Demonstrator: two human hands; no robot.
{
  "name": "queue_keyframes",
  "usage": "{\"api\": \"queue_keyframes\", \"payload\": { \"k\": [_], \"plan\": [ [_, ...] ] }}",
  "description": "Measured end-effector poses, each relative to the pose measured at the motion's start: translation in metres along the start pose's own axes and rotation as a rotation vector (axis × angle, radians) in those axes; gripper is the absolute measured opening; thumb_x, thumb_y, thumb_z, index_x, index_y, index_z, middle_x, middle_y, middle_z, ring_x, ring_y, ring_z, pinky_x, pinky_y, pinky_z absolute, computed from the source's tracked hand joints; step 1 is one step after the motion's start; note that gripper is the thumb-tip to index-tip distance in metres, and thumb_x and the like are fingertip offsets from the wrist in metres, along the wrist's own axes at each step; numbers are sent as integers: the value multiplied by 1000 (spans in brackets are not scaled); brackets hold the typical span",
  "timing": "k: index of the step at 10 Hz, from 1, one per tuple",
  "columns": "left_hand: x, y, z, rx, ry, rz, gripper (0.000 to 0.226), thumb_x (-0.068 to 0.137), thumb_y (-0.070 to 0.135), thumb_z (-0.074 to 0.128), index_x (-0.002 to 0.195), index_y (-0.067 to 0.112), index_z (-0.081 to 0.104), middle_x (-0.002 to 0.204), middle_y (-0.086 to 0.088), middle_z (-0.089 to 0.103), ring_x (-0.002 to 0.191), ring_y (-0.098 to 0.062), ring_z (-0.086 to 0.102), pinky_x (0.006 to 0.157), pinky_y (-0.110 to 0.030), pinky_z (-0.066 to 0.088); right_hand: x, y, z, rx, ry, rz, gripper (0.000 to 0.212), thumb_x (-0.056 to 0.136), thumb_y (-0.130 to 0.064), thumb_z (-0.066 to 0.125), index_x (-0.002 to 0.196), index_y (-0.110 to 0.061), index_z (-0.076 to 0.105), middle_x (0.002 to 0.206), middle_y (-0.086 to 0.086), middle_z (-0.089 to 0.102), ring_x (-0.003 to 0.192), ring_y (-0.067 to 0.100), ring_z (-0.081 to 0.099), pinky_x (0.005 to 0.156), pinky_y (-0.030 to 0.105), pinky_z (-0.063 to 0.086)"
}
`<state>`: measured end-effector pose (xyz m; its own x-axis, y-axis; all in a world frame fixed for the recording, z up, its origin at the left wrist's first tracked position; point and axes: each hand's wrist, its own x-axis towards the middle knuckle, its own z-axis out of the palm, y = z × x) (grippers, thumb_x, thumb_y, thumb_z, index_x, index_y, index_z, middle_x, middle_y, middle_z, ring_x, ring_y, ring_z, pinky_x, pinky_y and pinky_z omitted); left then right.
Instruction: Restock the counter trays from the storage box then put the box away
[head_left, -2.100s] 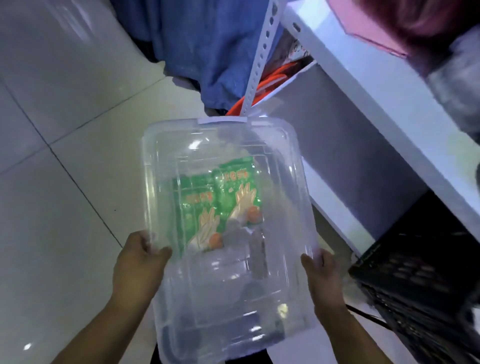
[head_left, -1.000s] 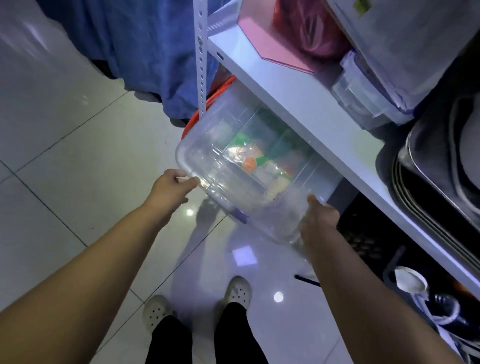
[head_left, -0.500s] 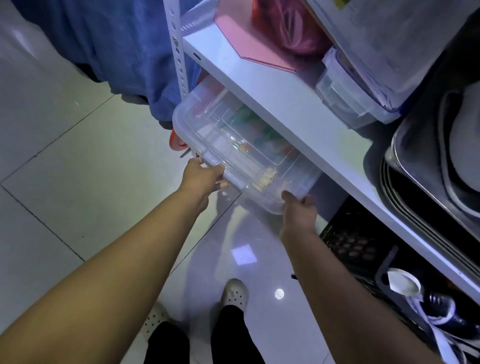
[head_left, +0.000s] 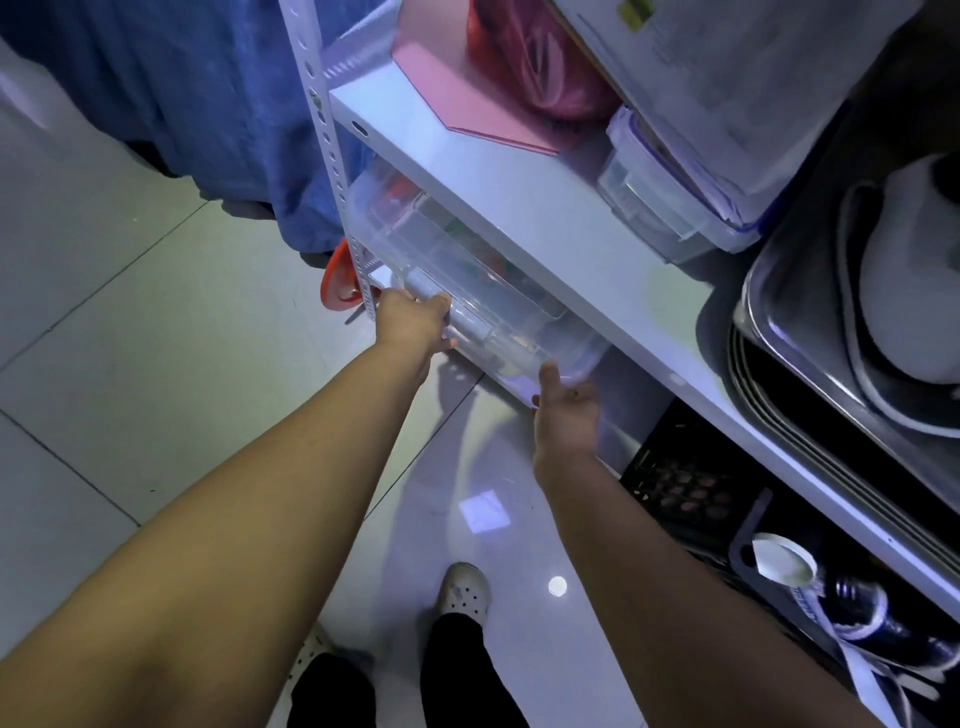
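The clear plastic storage box (head_left: 462, 275) lies mostly under the white shelf board (head_left: 524, 208), only its near long side sticking out. Green and red packets show faintly through its lid. My left hand (head_left: 415, 322) presses against the box's grey latch at the near left corner, fingers curled on it. My right hand (head_left: 566, 410) is at the box's near right corner with the fingers spread, thumb tip touching the rim.
A perforated metal upright (head_left: 332, 156) stands just left of the box, an orange ring (head_left: 337, 280) behind it. Blue cloth (head_left: 208, 104) hangs at the left. On the shelf: pink board (head_left: 467, 98), lidded tub (head_left: 660, 202), steel trays (head_left: 810, 332). A black crate (head_left: 680, 478) sits below.
The box went from being held over the floor to being slid under the shelf board. My right hand has opened at the box's corner; my left still pushes at the latch.
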<state>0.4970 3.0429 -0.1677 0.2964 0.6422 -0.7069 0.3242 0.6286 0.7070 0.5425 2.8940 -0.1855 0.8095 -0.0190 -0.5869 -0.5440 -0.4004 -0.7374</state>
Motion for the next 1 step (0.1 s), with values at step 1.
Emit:
{"api": "queue_keyframes", "payload": {
  "k": [1],
  "plan": [
    [-15, 0, -11, 193, 49, 39, 30, 86, 10, 57, 114, 0, 50, 102, -16, 60, 90, -34, 61, 86, -47, 54, -12, -6, -11, -105, -28, 51, 36, 87, -24, 63, 115, -4, 51, 90, 11, 55, 83, 21, 51, 78, 28, 39]
  ]
}}
